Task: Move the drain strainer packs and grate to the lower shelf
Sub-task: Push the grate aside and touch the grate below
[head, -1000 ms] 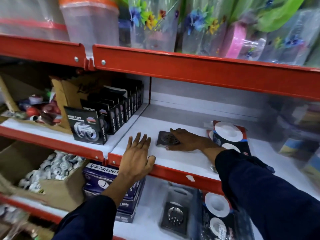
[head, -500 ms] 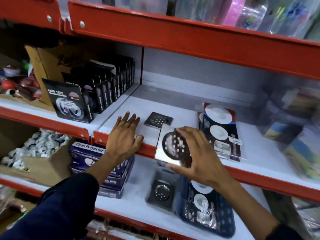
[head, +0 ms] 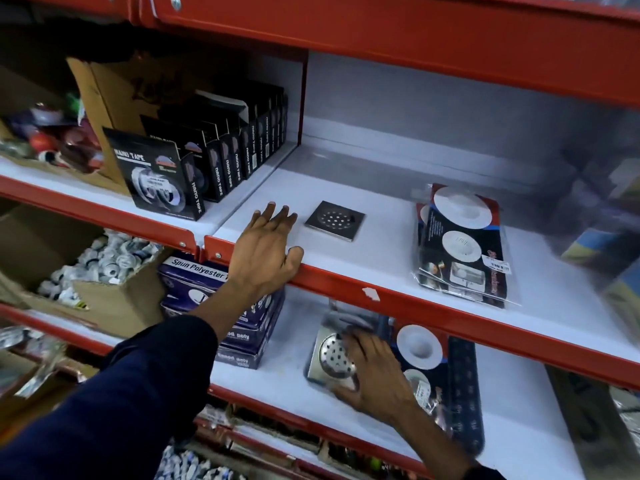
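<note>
Grate on lower shelf, near front edge

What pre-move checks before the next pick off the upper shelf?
1. Square steel grate down on the lower white shelf: ok.
2. Right hand off that grate: not ok, fingers on it.
3. Small dark square grate on the upper white shelf unobstructed: ok.
4. Clear-bagged strainer pack on the upper shelf reachable: ok.
5. Left hand free: not ok, braced on shelf edge.
6. Lower-shelf space for more: cannot tell.
</note>
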`<state>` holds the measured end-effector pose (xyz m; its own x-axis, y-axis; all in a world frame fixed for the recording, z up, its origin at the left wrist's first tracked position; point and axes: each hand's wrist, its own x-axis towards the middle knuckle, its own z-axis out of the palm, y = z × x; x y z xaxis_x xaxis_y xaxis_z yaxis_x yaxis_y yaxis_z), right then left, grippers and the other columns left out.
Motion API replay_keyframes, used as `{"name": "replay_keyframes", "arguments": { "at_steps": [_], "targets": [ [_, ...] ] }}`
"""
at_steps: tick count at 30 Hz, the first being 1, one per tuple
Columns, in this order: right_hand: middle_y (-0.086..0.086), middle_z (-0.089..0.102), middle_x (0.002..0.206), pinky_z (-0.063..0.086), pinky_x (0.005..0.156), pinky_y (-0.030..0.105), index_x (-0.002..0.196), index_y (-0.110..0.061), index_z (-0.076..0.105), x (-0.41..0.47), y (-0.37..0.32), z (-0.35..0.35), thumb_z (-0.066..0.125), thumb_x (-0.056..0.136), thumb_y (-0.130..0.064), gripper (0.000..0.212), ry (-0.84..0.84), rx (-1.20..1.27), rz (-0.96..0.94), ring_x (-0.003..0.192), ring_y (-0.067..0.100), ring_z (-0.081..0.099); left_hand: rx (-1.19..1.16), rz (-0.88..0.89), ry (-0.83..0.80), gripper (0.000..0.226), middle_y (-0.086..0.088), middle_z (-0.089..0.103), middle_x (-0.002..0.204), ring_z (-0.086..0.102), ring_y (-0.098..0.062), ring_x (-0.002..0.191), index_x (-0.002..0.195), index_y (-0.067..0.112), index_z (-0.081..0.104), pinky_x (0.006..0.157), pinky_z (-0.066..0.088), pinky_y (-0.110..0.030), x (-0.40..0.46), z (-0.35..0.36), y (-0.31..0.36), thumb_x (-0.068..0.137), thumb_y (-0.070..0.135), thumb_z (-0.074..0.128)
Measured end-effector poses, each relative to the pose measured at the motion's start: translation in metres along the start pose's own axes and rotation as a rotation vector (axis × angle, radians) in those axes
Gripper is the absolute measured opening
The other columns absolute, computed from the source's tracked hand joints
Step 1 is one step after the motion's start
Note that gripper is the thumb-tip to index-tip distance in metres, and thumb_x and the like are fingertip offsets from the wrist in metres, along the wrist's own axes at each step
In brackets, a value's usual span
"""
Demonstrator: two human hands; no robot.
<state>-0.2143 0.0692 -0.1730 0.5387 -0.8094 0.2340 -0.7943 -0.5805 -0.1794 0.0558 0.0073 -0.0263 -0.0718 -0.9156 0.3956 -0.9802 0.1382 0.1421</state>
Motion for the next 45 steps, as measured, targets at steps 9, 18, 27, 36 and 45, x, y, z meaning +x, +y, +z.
{"name": "replay_keyframes", "arguments": {
  "at_steps": [9, 18, 27, 36, 45],
  "targets": [
    [0.008, 0.049, 0.138, 0.039, 0.109, 0.035, 0.134, -0.019, 0.051, 0.05, -0.001, 0.046, 0.068, 0.077, -0.053, 0.069, -0.438, -0.011, 0.348, 0.131, 0.03, 0.045, -0.003, -0.035, -0.024, 0.076, -0.013, 0.045, 0.152, 0.028, -0.023, 0.148, 0.146, 0.01, 0.041, 0.121, 0.029, -0.038, 0.002, 0.003, 0.0, 0.082, 0.045, 0.021],
    [0.004, 0.04, 0.155, 0.042, 0.108, 0.033, 0.155, -0.022, 0.027, 0.042, 0.002, 0.025, 0.057, 0.083, -0.057, 0.085, -0.278, -0.006, 0.153, 0.138, 0.024, 0.045, -0.004, -0.019, 0.025, 0.073, -0.013, 0.051, 0.147, 0.037, -0.023, 0.144, 0.141, 0.008, 0.049, 0.115, 0.029, -0.031, 0.002, 0.003, -0.001, 0.082, 0.043, 0.026],
    [0.002, 0.072, 0.093, 0.046, 0.066, 0.029, 0.103, -0.017, 0.066, 0.074, -0.031, -0.102, 0.066, 0.085, -0.018, 0.018, 0.655, -0.097, -0.512, 0.08, 0.019, 0.06, -0.001, -0.01, 0.008, 0.071, -0.014, 0.048, 0.149, 0.034, -0.025, 0.145, 0.144, 0.01, 0.044, 0.113, 0.038, -0.04, 0.002, 0.006, -0.003, 0.085, 0.045, 0.026],
    [0.007, 0.03, 0.161, 0.028, 0.12, 0.046, 0.156, -0.017, 0.027, 0.192, -0.007, -0.147, 0.056, 0.088, -0.064, 0.088, -0.086, 0.033, 0.216, 0.149, 0.031, 0.025, 0.017, -0.027, -0.047, 0.076, -0.011, 0.039, 0.155, 0.027, -0.021, 0.149, 0.149, 0.01, 0.036, 0.121, 0.028, -0.037, 0.002, 0.006, -0.002, 0.085, 0.048, 0.02],
    [0.016, 0.036, 0.154, 0.034, 0.112, 0.043, 0.158, -0.011, 0.017, 0.21, 0.008, -0.145, 0.049, 0.086, -0.073, 0.1, -0.161, -0.071, 0.158, 0.14, 0.034, 0.032, 0.019, -0.037, -0.022, 0.076, -0.008, 0.042, 0.154, 0.028, -0.018, 0.148, 0.148, 0.012, 0.039, 0.118, 0.018, -0.027, 0.004, 0.009, -0.005, 0.083, 0.048, 0.022]
  ]
}}
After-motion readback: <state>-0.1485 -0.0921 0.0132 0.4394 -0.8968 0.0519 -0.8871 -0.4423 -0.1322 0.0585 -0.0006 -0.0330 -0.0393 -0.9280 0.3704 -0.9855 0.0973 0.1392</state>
